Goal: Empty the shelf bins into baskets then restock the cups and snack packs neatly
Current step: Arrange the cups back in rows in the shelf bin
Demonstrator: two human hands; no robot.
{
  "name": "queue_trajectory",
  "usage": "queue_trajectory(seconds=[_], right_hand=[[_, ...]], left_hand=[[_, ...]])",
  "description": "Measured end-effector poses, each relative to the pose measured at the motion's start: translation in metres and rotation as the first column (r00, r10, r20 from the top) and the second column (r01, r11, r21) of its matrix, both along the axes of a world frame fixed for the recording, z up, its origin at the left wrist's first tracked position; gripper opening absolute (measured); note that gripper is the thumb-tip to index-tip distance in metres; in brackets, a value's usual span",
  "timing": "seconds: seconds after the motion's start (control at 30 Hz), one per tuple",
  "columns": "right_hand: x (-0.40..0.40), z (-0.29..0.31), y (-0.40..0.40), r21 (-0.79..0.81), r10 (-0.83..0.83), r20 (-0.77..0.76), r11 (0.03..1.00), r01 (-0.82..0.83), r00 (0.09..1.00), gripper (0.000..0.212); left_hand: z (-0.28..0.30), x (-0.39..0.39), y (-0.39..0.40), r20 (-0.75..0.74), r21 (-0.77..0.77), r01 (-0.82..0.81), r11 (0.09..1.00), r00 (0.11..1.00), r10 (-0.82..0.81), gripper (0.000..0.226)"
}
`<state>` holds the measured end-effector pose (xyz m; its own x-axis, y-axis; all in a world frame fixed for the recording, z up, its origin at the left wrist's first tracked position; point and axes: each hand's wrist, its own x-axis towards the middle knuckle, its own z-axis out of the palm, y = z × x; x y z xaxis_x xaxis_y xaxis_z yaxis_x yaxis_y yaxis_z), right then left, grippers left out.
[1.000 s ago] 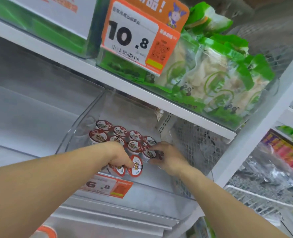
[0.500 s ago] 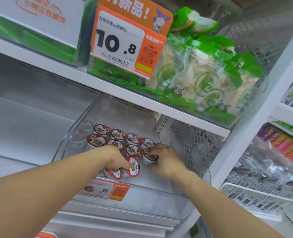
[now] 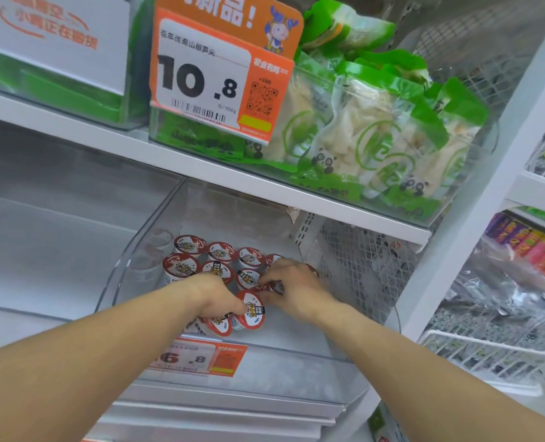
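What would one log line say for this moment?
stage: restocking cups | left hand: grips tilted front cup | right hand: pinches cup beside it | place: clear bin

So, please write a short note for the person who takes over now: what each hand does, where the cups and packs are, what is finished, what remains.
Left hand: grips a tilted red-lidded cup at the front of the clear bin on the lower shelf.
Right hand: fingers curled on another cup just behind it.
Cups: two rows stand upright at the back of the bin; the front ones lean.
Green snack packs: fill the clear bin on the upper shelf.
Done: most cups back in the bin.
Left: stand the front cups upright in rows. No basket with more cups is in view.
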<state>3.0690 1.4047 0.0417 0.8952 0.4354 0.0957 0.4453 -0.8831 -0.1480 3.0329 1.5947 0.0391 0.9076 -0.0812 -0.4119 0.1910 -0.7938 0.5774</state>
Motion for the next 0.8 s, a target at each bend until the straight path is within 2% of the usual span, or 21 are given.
queue_trajectory(seconds=[0.13, 0.27, 0.4, 0.47, 0.53, 0.63, 0.73, 0.8], right_hand=[[0.003, -0.001, 0.004, 0.034, -0.037, -0.033, 0.999, 0.038, 0.999, 0.031], [0.001, -0.001, -0.002, 0.081, -0.076, -0.062, 0.993, 0.081, 0.995, 0.041], [-0.010, 0.009, -0.014, 0.259, -0.148, -0.035, 0.954, 0.152, 0.988, 0.021], [-0.021, 0.015, -0.014, 0.343, -0.089, -0.150, 0.929, 0.137, 0.985, 0.022], [-0.026, 0.013, -0.009, 0.289, -0.007, -0.289, 0.953, 0.094, 0.957, 0.037], [-0.026, -0.003, 0.005, 0.211, -0.037, -0.384, 0.969, 0.127, 0.923, 0.063], [-0.026, -0.009, 0.014, 0.345, -0.086, -0.455, 0.901, 0.264, 0.886, 0.054], [-0.025, -0.008, 0.012, 0.405, -0.097, -0.571, 0.831, 0.382, 0.815, 0.043]], left_hand=[[-0.002, 0.001, 0.001, 0.004, -0.005, 0.000, 1.000, 1.000, 0.000, 0.067], [-0.002, 0.002, 0.000, 0.006, 0.001, 0.002, 1.000, 1.000, -0.002, 0.067], [-0.006, 0.004, 0.001, 0.006, 0.025, 0.026, 0.999, 1.000, -0.026, 0.070], [-0.007, 0.004, 0.001, 0.012, 0.033, 0.037, 0.999, 0.999, -0.038, 0.072], [-0.005, 0.003, 0.004, 0.004, 0.027, 0.058, 0.998, 0.998, -0.058, 0.077], [-0.001, -0.003, 0.015, -0.017, 0.027, 0.154, 0.988, 0.988, -0.154, 0.076], [0.005, -0.010, 0.023, -0.031, 0.010, 0.179, 0.984, 0.984, -0.178, 0.058], [0.005, -0.013, 0.022, 0.003, -0.017, 0.168, 0.986, 0.986, -0.168, 0.046]])
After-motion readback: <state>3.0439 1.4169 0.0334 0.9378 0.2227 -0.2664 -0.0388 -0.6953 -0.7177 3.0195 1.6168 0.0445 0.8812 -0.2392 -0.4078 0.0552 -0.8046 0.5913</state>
